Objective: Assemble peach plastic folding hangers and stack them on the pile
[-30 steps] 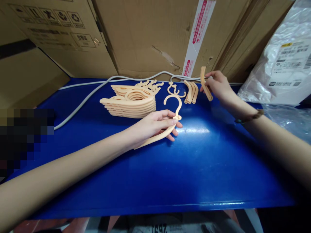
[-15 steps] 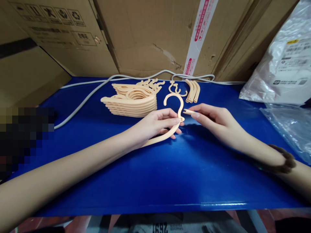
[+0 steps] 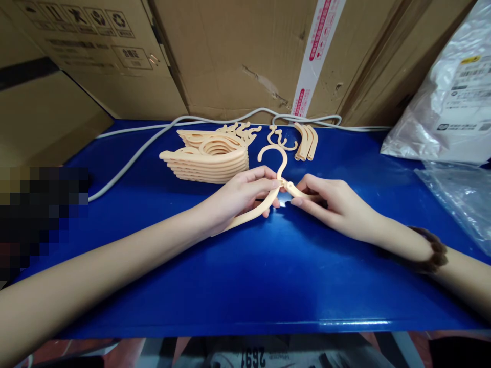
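Observation:
My left hand (image 3: 249, 191) is closed round a cream plastic hanger hook with one curved arm, pinching it near the joint. The hanger hook (image 3: 282, 158) curls upward from my fingers, and its left arm (image 3: 253, 214) slopes down beneath my palm. Between thumb and fingers, my right hand (image 3: 333, 202) grips a second hanger arm (image 3: 297, 190). The end of that arm meets the base of the hook; whether it is locked in there I cannot tell. My right palm hides its far end.
Folded hangers (image 3: 209, 161) are stacked behind my left hand. Loose hooks (image 3: 282, 140) and curved arms (image 3: 306, 142) lie at the back, near a white cable (image 3: 141, 148). Cardboard boxes (image 3: 238, 56) stand behind the blue table (image 3: 245, 286). Plastic packaging (image 3: 433, 112) lies right.
My right hand has turned and moved slightly left and down, bringing the hanger arm's end from apart to against the hook's base. My left hand keeps its hold, shifted slightly left.

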`<control>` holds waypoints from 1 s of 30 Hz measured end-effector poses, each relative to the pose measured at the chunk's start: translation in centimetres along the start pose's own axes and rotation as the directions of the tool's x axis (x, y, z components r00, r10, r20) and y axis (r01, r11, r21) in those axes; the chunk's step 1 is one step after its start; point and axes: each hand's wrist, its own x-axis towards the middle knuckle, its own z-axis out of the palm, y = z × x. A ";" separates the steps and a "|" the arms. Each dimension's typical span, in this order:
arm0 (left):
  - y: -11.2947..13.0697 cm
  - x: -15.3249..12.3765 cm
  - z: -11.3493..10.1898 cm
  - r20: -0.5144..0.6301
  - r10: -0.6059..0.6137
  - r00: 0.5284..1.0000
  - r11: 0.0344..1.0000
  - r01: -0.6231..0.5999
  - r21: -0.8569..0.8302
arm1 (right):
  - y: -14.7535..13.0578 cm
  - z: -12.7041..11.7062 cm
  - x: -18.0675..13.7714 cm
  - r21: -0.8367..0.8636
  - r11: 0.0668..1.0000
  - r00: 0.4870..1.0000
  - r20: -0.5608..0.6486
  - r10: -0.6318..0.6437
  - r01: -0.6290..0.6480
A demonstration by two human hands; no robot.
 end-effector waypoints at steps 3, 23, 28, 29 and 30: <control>0.1 0.0 0.0 0.014 0.000 1.000 1.000 0.001 -0.009 | -0.3 0.3 -0.1 -0.106 0.994 0.999 0.022 -0.027 0.029; 0.3 0.0 -0.4 0.075 -0.076 0.994 0.983 0.063 0.170 | -0.2 1.1 -0.7 -0.316 0.948 0.995 -0.068 -0.070 0.045; 0.1 0.1 -0.6 0.083 -0.041 0.996 0.989 0.028 0.144 | -0.2 1.1 -0.8 -0.307 0.950 0.994 -0.064 -0.084 0.060; 0.0 0.1 -0.6 0.080 -0.035 0.996 0.991 0.024 0.132 | -0.2 1.1 -0.8 -0.304 0.951 0.995 -0.059 -0.086 0.065; -0.1 0.2 -0.6 0.079 -0.031 0.996 0.993 0.022 0.118 | -0.3 1.1 -0.8 -0.303 0.951 0.995 -0.053 -0.089 0.069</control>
